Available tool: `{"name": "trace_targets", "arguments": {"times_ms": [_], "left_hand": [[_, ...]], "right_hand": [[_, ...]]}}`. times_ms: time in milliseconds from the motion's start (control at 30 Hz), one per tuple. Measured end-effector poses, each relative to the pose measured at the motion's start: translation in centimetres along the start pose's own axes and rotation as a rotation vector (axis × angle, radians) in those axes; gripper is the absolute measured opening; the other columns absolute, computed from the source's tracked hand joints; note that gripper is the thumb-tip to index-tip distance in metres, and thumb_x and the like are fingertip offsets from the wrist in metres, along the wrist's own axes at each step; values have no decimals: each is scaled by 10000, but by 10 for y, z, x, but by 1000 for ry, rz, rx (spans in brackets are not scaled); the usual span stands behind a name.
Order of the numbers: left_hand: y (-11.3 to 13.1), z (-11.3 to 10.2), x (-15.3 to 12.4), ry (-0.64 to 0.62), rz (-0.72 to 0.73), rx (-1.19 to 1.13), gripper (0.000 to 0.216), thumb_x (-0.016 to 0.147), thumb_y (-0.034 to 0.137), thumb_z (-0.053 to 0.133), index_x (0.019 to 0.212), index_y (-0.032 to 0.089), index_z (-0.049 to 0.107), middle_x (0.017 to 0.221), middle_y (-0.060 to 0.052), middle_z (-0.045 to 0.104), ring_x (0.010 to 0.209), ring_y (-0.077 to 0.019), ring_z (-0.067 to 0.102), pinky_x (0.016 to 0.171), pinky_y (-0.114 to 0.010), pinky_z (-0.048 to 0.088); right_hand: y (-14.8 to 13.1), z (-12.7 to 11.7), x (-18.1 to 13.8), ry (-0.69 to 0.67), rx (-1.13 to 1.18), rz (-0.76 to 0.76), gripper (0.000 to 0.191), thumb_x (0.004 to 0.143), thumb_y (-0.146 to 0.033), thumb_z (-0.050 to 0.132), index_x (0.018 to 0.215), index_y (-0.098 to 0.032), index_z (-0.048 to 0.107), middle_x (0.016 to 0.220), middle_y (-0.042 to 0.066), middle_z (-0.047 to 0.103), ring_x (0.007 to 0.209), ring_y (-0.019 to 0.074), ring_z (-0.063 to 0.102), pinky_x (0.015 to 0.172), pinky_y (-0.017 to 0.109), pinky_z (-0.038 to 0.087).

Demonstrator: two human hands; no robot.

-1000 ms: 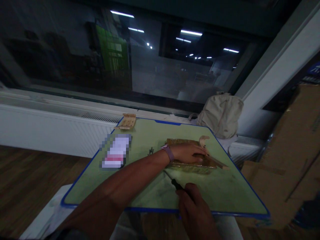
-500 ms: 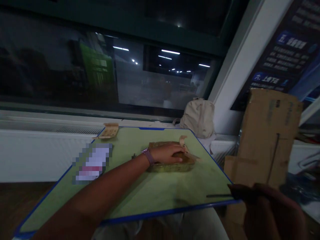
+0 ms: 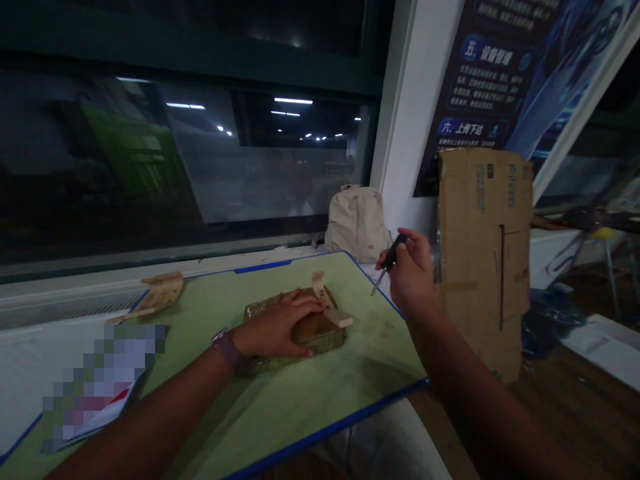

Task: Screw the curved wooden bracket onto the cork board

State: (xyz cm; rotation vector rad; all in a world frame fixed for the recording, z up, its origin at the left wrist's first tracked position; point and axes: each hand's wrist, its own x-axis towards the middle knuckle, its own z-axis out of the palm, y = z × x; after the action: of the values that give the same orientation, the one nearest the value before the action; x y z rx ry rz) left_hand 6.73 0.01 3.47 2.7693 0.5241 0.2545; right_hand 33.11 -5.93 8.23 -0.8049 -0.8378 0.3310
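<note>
My left hand (image 3: pixel 273 327) lies spread over a small box (image 3: pixel 325 343) wrapped in shiny brown tape. Its fingertips reach the curved wooden piece (image 3: pixel 337 316), which rests on top of the box and has a small dark spot, too small to make out. Whether the fingers press on the wood I cannot tell. Raised over the table's right edge, my right hand (image 3: pixel 413 267) is closed round the black handle of a screwdriver (image 3: pixel 393 257). The metal shaft slants down to the left, its tip apart from the box and the wood.
A blue-edged green table (image 3: pixel 380 360) carries the box. At its far left corner sits another curved wooden piece (image 3: pixel 163 293); a blurred-out flat item (image 3: pixel 107 387) lies nearer. Behind stands a beige backpack (image 3: pixel 357 223), with a tall cardboard sheet (image 3: pixel 485 260) at the right.
My right hand has risen with the screwdriver from low at the right to above the table's right edge. The view has turned right; my left hand remains on the box.
</note>
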Motion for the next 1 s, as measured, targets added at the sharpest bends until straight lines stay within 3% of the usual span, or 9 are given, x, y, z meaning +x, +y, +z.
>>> {"name": "trace_targets", "arguments": {"times_ms": [167,300,433,633,767,1000], "left_hand": [[22,-3,-22,-48,-79,1,852,774,461,892,1521,246,543,1639,-100,484,1537,-474,328,1267,-664,232],[37,-7,-27,-64,-111,12,866,738,480,914,1503,286,556,1626,-74,497,1516,-472,360,1248,-685,269],[44,-4,-28,-59,-164,20,835,760,461,895,1502,298,548,1637,-64,479,1549,-490,291,1241,-753,207],[42,3,-31,-100,-210,3,883,798,478,863,1570,299,473,1697,-52,399,1595,-496,164,1250,-783,73],[39,-1,-32,-106,-195,-7,883,801,445,863,1576,300,466,1716,-43,367,1600,-483,157,1261,-753,131],[38,-1,-37,-105,-140,-20,845,795,396,837,1560,306,489,1693,-33,409,1594,-484,186,1263,-735,182]], "right_hand": [[32,50,26,-124,188,263,124,909,-214,555,1028,-236,525,678,-110,541,479,59,511,482,189,409],[55,48,14,-227,226,383,149,923,-314,615,998,-258,498,643,-101,588,471,88,514,477,202,416],[70,38,-3,-324,260,467,274,896,-429,697,1036,-289,507,593,-115,547,410,96,397,419,192,292],[67,42,-14,-422,342,467,323,842,-496,760,904,-227,593,721,-17,598,572,131,533,554,287,430],[59,40,-20,-461,397,447,373,837,-550,775,968,-270,567,739,-35,600,559,133,492,574,298,417],[44,39,-33,-558,489,478,345,851,-470,799,1034,-271,584,788,-44,577,619,123,515,617,294,417]]}}
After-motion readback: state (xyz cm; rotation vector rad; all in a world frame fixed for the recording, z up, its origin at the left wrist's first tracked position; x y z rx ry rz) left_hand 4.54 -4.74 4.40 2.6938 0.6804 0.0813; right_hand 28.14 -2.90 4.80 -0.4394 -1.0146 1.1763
